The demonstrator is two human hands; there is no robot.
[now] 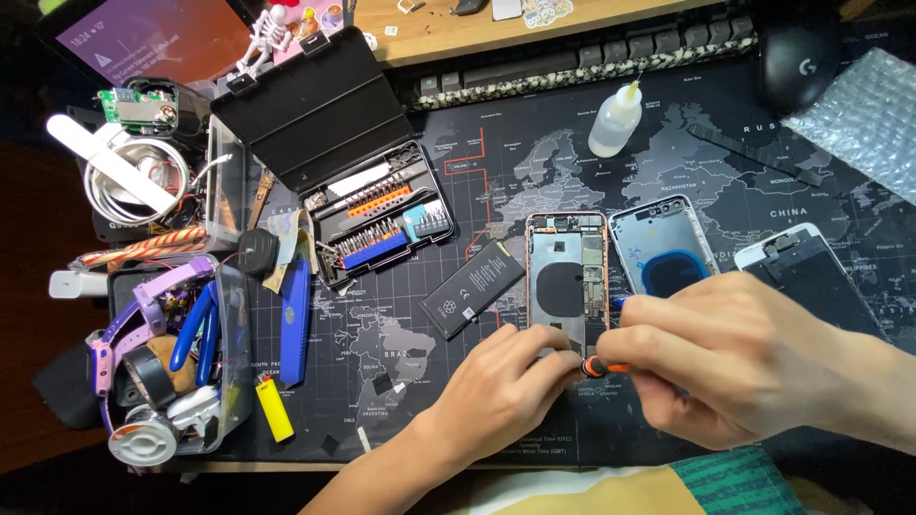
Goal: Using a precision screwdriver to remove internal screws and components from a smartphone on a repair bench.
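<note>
The right hand (735, 358) pinches an orange-tipped screwdriver (603, 366) over the opened phone (566, 277), whose lower end the left hand (506, 386) steadies with curled fingers. A black battery (469, 289) lies left, a white squeeze bottle (615, 119) above, bubble wrap (863, 119) far right.

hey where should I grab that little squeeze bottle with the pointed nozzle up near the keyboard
Take the squeeze bottle by its round translucent body, below the yellow nozzle, coming from above and its right side. It stands alone on the map-printed desk mat and tapers upward, so the wide body probably gives the steadiest grip.
</note>
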